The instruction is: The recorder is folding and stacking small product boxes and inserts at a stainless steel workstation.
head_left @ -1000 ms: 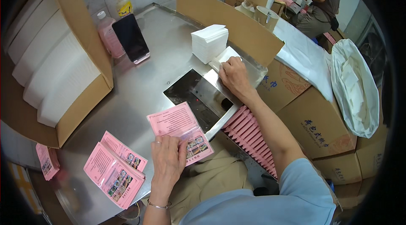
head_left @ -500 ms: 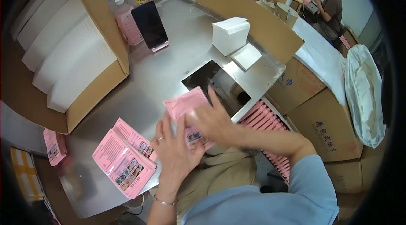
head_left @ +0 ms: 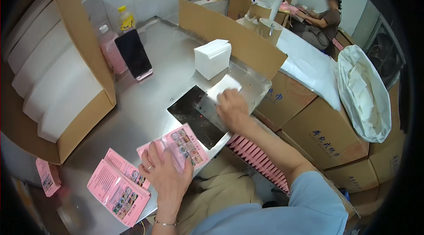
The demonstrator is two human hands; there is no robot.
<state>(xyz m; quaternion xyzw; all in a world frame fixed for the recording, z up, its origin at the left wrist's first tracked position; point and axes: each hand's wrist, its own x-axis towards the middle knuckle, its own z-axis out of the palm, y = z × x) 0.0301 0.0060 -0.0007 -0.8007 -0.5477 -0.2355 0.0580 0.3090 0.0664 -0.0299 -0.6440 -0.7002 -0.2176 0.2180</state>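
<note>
My left hand [head_left: 167, 175], fingers spread, presses on a pink printed plastic packet [head_left: 194, 144] with small food pictures, near the table's front edge. My right hand [head_left: 232, 109] reaches forward over the dark recessed panel [head_left: 191, 107]. Its curled fingers grip the near edge of a small white stack of napkins [head_left: 224, 87]; the fingertips are partly hidden. Just behind stands a taller block of folded white napkins [head_left: 213, 60]. To the left of my left hand lie piles of the same pink packets [head_left: 117, 188].
A cardboard box of white napkin stacks [head_left: 88, 124] stands at left. A phone [head_left: 133, 54] leans upright before two bottles. A cardboard flap [head_left: 234, 36] edges the table's far right. Pink packets fill a tray [head_left: 260, 162] below. Cartons [head_left: 327, 131] stand right; a person [head_left: 324, 23] sits behind.
My right hand has left the pink packet and reached forward to the napkins. The packet now lies flat under my left hand. The whole view has shifted.
</note>
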